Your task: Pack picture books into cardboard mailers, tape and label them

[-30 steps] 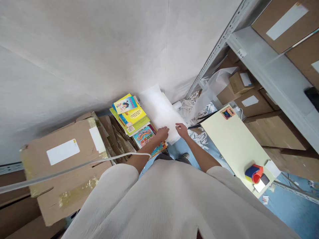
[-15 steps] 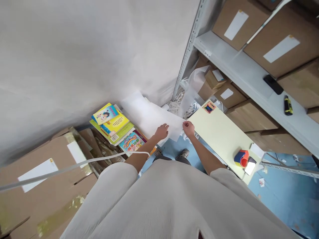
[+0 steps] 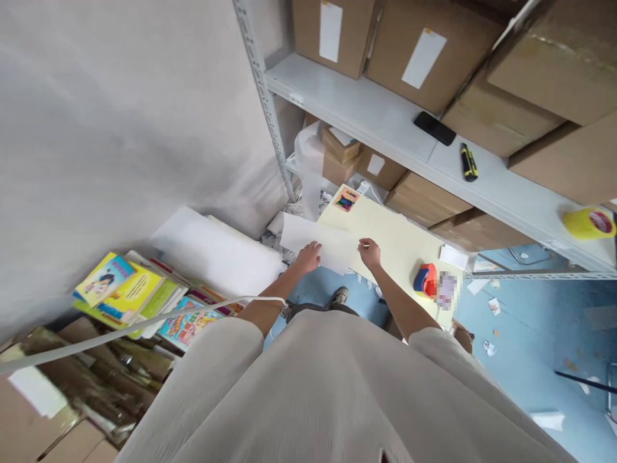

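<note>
A thin white sheet of paper (image 3: 332, 247) stretches between my two hands, partly over the near left end of the pale yellow table (image 3: 400, 244). My left hand (image 3: 309, 256) has its fingers bent over the sheet's near part. At the sheet's right side, my right hand (image 3: 369, 251) pinches the edge between thumb and fingers. On the table's far corner lies a small colourful card (image 3: 346, 199). Further right stands a red and blue tape dispenser (image 3: 425, 281). To my left rests a pile of large white sheets (image 3: 222, 251).
Books (image 3: 125, 289) are stacked at the left, above flattened cardboard (image 3: 110, 366). A metal shelf (image 3: 357, 109) with cardboard boxes (image 3: 429, 51) rises beyond the table, holding a black phone (image 3: 434, 128), a utility knife (image 3: 468, 162) and a yellow roll (image 3: 588, 222). A pale cable (image 3: 193, 308) crosses the left side.
My view has turned to the right. Both hands have carried the sheet away from the white pile, and it is now partly over the table.
</note>
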A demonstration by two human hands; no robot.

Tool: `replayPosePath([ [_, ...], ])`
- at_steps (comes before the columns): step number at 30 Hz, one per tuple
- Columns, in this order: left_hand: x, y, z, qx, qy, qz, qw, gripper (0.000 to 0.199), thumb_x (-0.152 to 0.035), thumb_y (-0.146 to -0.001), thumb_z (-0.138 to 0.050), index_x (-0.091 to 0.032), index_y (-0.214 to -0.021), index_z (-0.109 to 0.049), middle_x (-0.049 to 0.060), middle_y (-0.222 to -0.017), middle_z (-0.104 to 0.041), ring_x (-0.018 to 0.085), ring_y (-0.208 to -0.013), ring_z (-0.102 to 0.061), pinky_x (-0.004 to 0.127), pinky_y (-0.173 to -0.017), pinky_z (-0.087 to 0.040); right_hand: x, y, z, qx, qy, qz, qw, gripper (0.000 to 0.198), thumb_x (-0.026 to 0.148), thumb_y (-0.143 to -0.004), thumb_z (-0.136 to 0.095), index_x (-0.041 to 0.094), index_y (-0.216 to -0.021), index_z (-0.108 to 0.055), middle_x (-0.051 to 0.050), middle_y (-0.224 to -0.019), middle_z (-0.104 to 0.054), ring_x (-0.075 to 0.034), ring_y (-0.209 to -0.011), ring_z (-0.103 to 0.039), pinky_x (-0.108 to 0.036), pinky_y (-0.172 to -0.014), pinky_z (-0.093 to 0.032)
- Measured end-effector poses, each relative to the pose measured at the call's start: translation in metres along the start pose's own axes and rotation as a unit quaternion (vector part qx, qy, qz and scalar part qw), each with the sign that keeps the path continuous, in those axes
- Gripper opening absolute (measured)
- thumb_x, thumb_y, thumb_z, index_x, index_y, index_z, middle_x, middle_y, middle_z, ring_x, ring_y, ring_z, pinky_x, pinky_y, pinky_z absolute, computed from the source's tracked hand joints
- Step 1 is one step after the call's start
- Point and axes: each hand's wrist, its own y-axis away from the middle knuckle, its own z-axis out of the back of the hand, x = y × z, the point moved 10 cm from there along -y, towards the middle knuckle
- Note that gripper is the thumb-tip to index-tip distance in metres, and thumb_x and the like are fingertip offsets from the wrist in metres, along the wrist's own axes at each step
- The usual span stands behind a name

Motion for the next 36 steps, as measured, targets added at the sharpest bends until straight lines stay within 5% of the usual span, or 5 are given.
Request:
replayPosePath([
  [8,-0.072,-0.062,-0.041,0.064,-0.017,-0.015,0.998,0.065,-0.028,-0.111,-0.050,-0.021,-0.175,-0.045,0.020,-0.187,-0.038,0.039,-0.170,-0.044,0.053,-0.132,-0.047,-0.090,-0.038,0.086,-0.024,0.028,-0.044,0.998,0.030,0.026,-0.086,-0.061,0.023,-0.108,-0.079,-0.013,-0.121,-0.083,-0.026,-0.094,-0.079,-0.042,-0.099,-0.063],
  [16,-0.100,-0.084,-0.057,0.080,-0.043,-0.033,0.995,0.065,-0.023,-0.108,-0.054,-0.023,-0.172,-0.048,0.021,-0.184,-0.041,0.040,-0.168,-0.045,0.058,-0.133,-0.044,-0.135,-0.057,0.112,-0.019,0.043,-0.059,0.997,0.038,0.025,-0.090,-0.057,0.020,-0.121,-0.079,-0.016,-0.129,-0.080,-0.027,-0.101,-0.077,-0.043,-0.103,-0.062],
  [20,-0.106,-0.089,-0.056,0.084,-0.056,-0.041,0.994,0.064,-0.022,-0.107,-0.058,-0.024,-0.171,-0.049,0.021,-0.185,-0.037,0.039,-0.171,-0.040,0.056,-0.135,-0.041,-0.138,-0.054,0.120,-0.033,0.102,-0.050,0.993,0.047,0.024,-0.094,-0.056,0.017,-0.136,-0.075,-0.023,-0.154,-0.065,-0.033,-0.128,-0.071,-0.050,-0.116,-0.057],
  [29,-0.110,-0.105,-0.051,0.154,-0.067,-0.071,0.983,0.067,-0.027,-0.106,-0.060,-0.026,-0.173,-0.048,0.022,-0.187,-0.035,0.042,-0.168,-0.044,0.057,-0.128,-0.050,-0.122,-0.016,0.047,0.128,0.212,-0.033,0.968,0.050,0.023,-0.099,-0.061,0.022,-0.147,-0.074,-0.019,-0.162,-0.061,-0.040,-0.147,-0.058,-0.056,-0.126,-0.048],
  [36,-0.104,-0.112,-0.041,0.181,-0.073,-0.121,0.973,0.058,-0.027,-0.108,-0.056,-0.025,-0.166,-0.055,0.019,-0.182,-0.044,0.039,-0.163,-0.049,0.053,-0.126,-0.050,-0.122,-0.006,0.033,0.132,0.247,-0.102,0.955,0.051,0.022,-0.101,-0.061,0.020,-0.151,-0.073,-0.020,-0.169,-0.054,-0.041,-0.152,-0.054,-0.056,-0.128,-0.045],
])
